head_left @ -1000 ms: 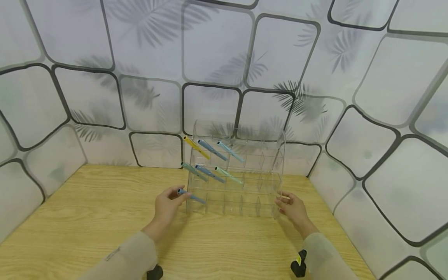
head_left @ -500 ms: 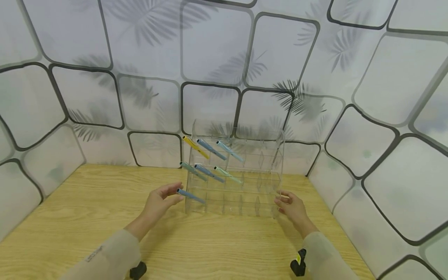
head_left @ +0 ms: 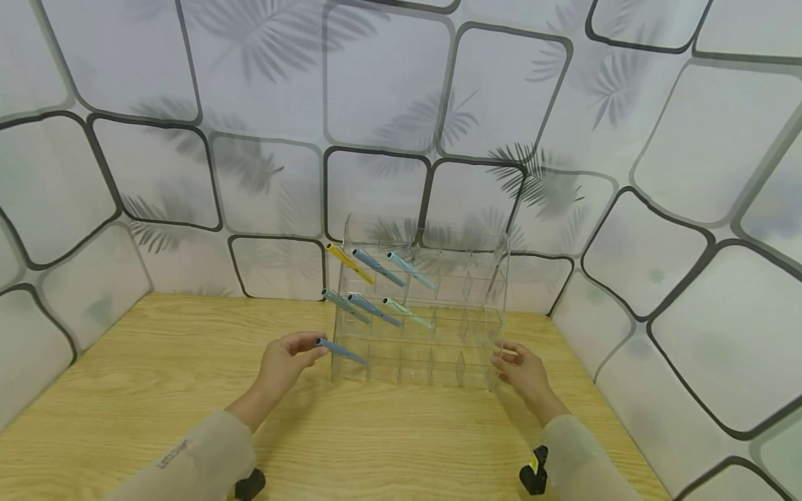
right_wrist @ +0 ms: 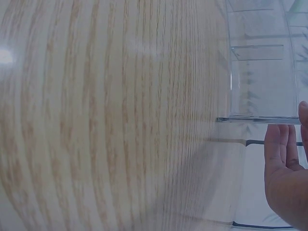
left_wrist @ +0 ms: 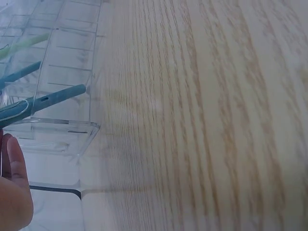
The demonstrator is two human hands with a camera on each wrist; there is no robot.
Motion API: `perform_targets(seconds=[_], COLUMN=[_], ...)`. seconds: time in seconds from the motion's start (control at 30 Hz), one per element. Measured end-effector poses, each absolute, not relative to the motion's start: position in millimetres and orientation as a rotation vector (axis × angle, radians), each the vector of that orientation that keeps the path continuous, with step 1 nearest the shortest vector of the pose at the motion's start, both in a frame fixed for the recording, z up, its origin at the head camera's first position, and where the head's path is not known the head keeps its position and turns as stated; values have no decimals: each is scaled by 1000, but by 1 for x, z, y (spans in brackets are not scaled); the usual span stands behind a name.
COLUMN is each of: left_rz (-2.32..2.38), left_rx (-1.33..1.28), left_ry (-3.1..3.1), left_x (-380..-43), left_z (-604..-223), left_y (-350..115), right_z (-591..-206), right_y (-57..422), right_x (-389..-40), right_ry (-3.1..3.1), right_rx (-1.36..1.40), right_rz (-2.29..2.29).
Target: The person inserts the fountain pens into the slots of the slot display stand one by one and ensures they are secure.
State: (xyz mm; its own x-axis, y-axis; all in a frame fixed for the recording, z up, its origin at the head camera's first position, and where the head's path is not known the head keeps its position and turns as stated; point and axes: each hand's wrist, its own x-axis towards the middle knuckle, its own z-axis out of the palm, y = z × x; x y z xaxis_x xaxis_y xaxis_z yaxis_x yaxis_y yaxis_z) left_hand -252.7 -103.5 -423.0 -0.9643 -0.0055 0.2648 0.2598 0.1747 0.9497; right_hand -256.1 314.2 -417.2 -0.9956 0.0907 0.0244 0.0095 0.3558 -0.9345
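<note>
A clear pen rack (head_left: 413,376) with stepped, divided rows stands on the table against the patterned backdrop. In its bottom row, at the left end, lies a slanted blue pen (head_left: 347,353). My left hand (head_left: 282,362) pinches this pen's upper end with thumb and fingertips; in the left wrist view the fingers come up beside the blue pen (left_wrist: 57,96), whose far end is out of frame. My right hand (head_left: 526,372) holds the rack's right side. From the right wrist view, its fingers (right_wrist: 274,144) meet the outer side panel and the thumb reaches past the front.
The top row bears a yellow pen (head_left: 351,264), a blue pen (head_left: 379,267) and a light blue pen (head_left: 411,270). Below them are a green pen (head_left: 346,306), another blue pen (head_left: 374,310) and a pale green pen (head_left: 407,312). The wooden table (head_left: 388,445) extends in front.
My left hand has drawn back leftward off the blue pen, its fingers spreading, then closed at the pen's end. The right hand and the rack have stayed put.
</note>
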Motion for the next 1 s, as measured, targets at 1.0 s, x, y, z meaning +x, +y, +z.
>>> perform_targets(seconds=[1.0], left_rz=[-1736], left_rx=[-444], left_ry=[-2389], left_x=[-255], left_z=[-412], left_y=[-116], right_z=[-421], right_y=[317], right_x=[-259], right_ry=[-2539], right_rx=[-62], right_rz=[1726])
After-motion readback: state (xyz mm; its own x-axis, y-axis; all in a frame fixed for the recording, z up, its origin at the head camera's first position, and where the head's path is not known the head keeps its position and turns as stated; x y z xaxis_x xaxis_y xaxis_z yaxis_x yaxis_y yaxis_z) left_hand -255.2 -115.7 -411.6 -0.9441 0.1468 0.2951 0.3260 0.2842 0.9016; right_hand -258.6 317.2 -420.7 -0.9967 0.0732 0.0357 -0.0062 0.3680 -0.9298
